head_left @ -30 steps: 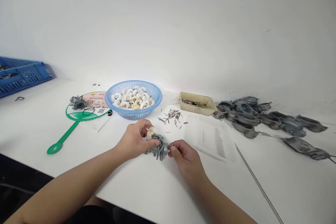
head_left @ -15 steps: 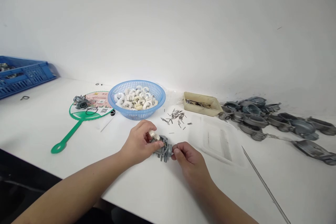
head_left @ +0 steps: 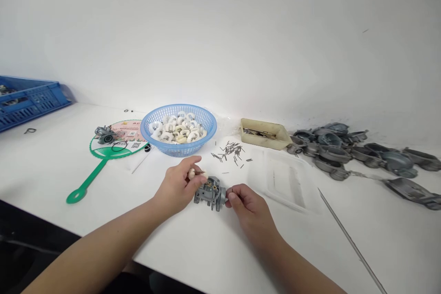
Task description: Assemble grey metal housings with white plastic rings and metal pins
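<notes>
A grey metal carburetor [head_left: 211,195] lies on the white table with its open side up, showing brass parts inside. My left hand [head_left: 179,183] pinches a cream-white float [head_left: 193,174] between thumb and fingers, just above the carburetor's upper left edge. My right hand [head_left: 248,206] is closed at the carburetor's right end, its thumb and fingertips gripping there. A thin dark bit shows by the right fingertips, too small to name. Beyond both hands lies a scatter of small metal pins [head_left: 233,149].
A blue basket [head_left: 179,149] holds many white floats. Left are a green-handled fan [head_left: 93,177] bearing another carburetor [head_left: 104,134], and a blue crate [head_left: 37,101]. Right are a beige tray [head_left: 265,140], a clear plastic lid [head_left: 285,183], grey metal bowls [head_left: 332,154] and a metal rod [head_left: 351,239].
My left hand has moved up and left with the float, away from the carburetor, uncovering its brass parts. My right hand has stayed at the carburetor's right end.
</notes>
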A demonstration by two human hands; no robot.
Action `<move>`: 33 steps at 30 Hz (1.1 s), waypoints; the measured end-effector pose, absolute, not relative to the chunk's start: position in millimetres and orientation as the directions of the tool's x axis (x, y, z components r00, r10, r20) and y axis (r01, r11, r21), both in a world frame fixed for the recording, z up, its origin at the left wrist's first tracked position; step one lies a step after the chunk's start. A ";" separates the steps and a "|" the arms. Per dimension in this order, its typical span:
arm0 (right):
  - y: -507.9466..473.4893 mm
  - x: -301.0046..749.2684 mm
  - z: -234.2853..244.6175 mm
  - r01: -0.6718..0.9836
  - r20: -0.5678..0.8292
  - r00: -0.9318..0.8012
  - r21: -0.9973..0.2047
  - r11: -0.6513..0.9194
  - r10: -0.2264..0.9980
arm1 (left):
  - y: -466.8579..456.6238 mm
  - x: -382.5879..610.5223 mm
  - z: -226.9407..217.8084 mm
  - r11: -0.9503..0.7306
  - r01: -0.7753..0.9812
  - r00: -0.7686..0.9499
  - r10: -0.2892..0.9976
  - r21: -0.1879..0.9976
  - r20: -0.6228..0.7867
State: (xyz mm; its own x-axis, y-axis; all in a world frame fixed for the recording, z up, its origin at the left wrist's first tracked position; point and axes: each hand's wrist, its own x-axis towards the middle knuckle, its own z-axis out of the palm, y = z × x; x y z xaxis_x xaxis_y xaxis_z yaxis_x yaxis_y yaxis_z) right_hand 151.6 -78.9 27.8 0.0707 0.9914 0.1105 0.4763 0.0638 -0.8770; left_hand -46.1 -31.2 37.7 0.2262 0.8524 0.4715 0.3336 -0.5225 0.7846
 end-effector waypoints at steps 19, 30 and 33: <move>-77.9 150.6 26.0 0.489 0.102 0.043 -0.870 0.068 0.994 | -22.6 -43.4 33.6 -0.101 0.028 0.284 0.955 0.995 0.089; -74.9 148.7 20.8 0.505 0.106 0.039 -0.860 0.072 0.994 | -29.8 -42.1 41.1 -0.493 0.446 0.349 0.865 0.747 0.362; -74.5 149.0 19.5 0.500 0.111 0.039 -0.863 0.077 0.993 | -30.4 -39.9 36.7 -0.550 0.453 0.358 0.833 0.702 0.422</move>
State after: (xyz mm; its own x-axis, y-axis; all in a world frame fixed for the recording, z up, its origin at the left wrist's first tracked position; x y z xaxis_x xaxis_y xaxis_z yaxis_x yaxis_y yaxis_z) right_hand 149.0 -74.5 19.5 0.0386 0.9931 0.1107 0.4998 0.0767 -0.8628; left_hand -39.9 -30.4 36.7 0.3579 0.8328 0.4223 0.4526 -0.5503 0.7016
